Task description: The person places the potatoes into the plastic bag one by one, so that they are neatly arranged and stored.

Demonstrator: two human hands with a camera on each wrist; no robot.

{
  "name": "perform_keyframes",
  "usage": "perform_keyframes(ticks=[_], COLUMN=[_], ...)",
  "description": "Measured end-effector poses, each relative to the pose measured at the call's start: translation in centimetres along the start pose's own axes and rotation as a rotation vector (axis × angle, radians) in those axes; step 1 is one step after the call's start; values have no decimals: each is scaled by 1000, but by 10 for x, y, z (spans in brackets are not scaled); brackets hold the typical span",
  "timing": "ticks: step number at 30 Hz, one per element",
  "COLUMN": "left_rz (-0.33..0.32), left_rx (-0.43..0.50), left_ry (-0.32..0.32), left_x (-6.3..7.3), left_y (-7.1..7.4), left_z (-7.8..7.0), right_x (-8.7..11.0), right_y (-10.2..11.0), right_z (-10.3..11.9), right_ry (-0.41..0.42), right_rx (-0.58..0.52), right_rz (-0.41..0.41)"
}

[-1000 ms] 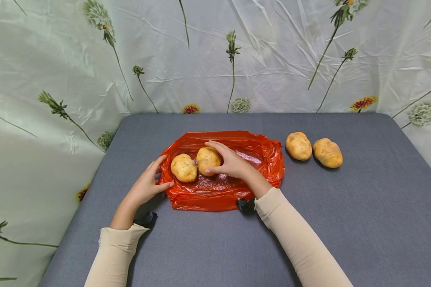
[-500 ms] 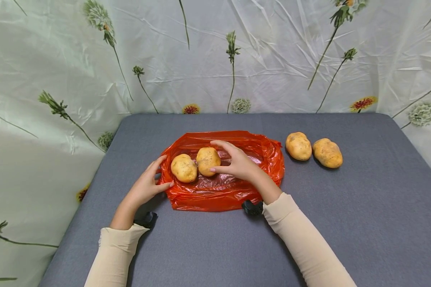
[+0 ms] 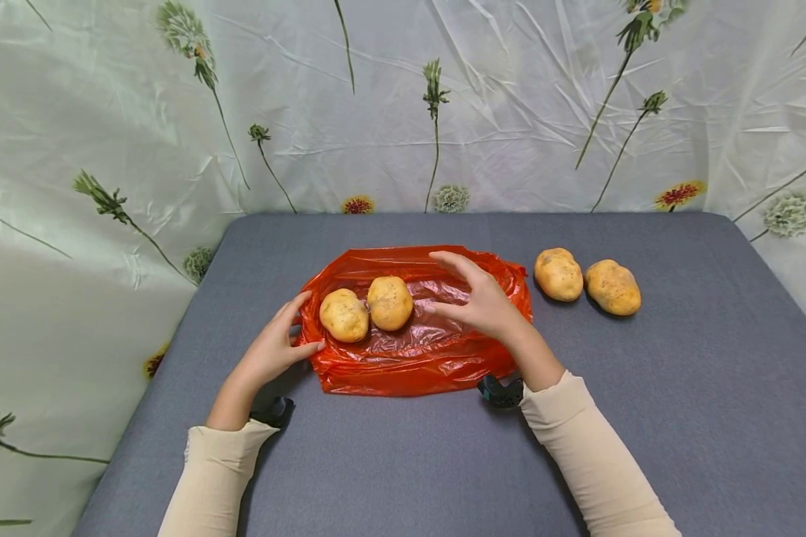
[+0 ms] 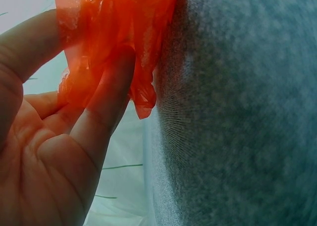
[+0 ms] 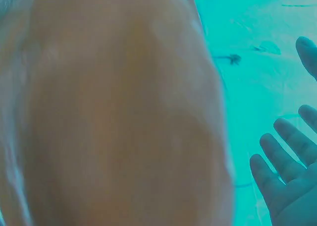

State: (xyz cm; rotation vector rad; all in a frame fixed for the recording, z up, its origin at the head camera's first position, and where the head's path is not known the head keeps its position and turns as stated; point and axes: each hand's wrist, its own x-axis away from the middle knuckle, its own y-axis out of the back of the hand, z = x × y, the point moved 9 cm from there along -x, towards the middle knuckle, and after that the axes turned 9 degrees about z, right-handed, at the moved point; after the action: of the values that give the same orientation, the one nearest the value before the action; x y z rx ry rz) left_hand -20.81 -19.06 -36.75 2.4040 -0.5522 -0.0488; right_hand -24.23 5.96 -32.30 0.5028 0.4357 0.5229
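Note:
Two potatoes, a left one (image 3: 344,315) and a right one (image 3: 390,303), lie side by side on a red plastic bag (image 3: 403,377) with crumpled, raised edges. My left hand (image 3: 272,350) holds the bag's left end, thumb in front and fingers behind. In the left wrist view thin red film (image 4: 111,28) hangs over the thumb and fingers (image 4: 101,104), covering some fingertips. My right hand (image 3: 486,302) hovers over the bag's right half, thumb and fingers spread, apart from the potatoes. Spread fingers (image 5: 277,156) show at the right wrist view's edge; a blurred red-brown surface fills much of it.
Two more potatoes, one (image 3: 559,274) nearer the bag and another (image 3: 613,287) to its right, lie on the grey table (image 3: 389,462). A pale flowered cloth (image 3: 376,149) hangs behind and at the left.
My right hand has let go of the right potato in the bag and moved to the right, its fingers spread. The left hand and the potatoes have stayed in place.

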Motion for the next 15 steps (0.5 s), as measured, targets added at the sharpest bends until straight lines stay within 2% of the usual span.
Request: perform_keyframes(ticks=[2, 6, 9, 15], left_rz=[1, -1, -4, -6], left_rx=[-2, -3, 2, 1], left_ry=[-10, -12, -7, -17], left_x=[0, -5, -9, -9], left_y=[0, -2, -3, -3], left_z=[2, 19, 34, 37], right_x=[5, 16, 23, 35], right_y=[8, 23, 31, 45], right_z=[10, 24, 16, -19], right_ry=[2, -9, -3, 3], right_rx=[0, 3, 4, 38], right_rz=[-19, -48, -75, -137])
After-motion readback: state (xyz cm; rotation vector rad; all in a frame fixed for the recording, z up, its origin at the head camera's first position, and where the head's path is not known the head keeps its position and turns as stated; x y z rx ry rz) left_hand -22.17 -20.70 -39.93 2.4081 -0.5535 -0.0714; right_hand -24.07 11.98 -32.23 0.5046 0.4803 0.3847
